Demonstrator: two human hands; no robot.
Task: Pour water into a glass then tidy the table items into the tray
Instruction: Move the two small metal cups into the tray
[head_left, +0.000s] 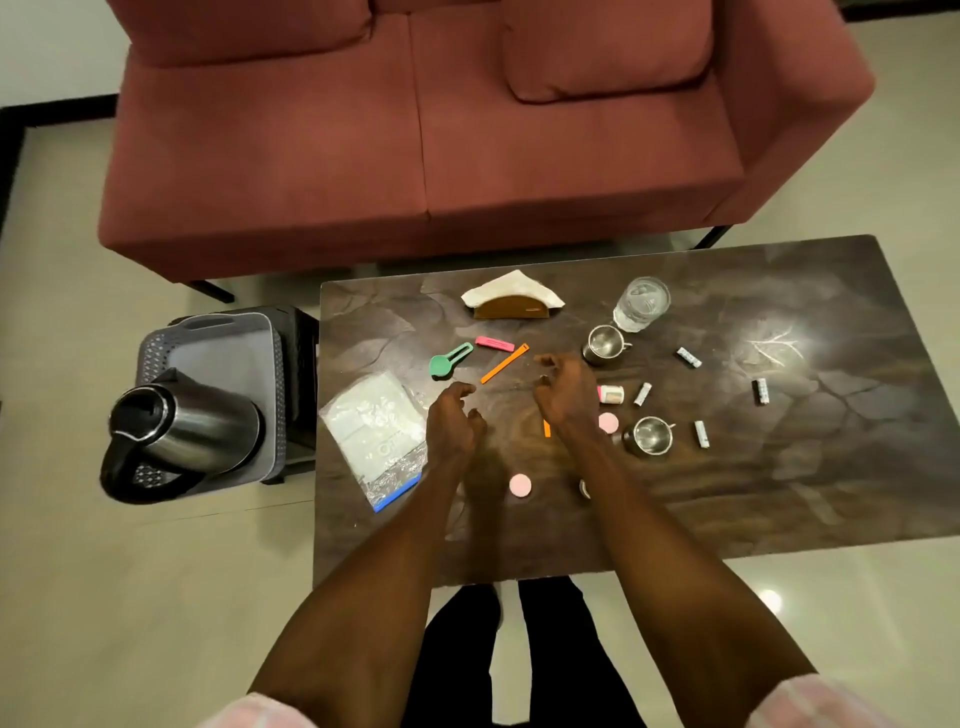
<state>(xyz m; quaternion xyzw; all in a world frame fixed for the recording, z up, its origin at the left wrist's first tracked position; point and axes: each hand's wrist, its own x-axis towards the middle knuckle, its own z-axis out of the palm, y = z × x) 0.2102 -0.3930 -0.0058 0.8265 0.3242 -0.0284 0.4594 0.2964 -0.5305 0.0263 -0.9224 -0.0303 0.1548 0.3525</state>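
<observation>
I held both hands over the counter (675, 493), left hand (451, 422) and right hand (563, 395) with fingers loosely curled, holding nothing. The filled glass (641, 304) stood beyond the right hand, near a steel cup (605, 344). The kettle (176, 431) sat in the tray (218, 343), left of the counter.

Open desk (779, 493) surface along the near edge and far right; bare patch between both hands at centre. Clips (503, 364) and napkin holder (511, 306) crowding the far middle, cups (605, 344) and glass (641, 304) right of centre, plastic bag (374, 431) at left edge. Kettle (182, 431) blocking the near end of the tray (218, 353) beside the desk
</observation>
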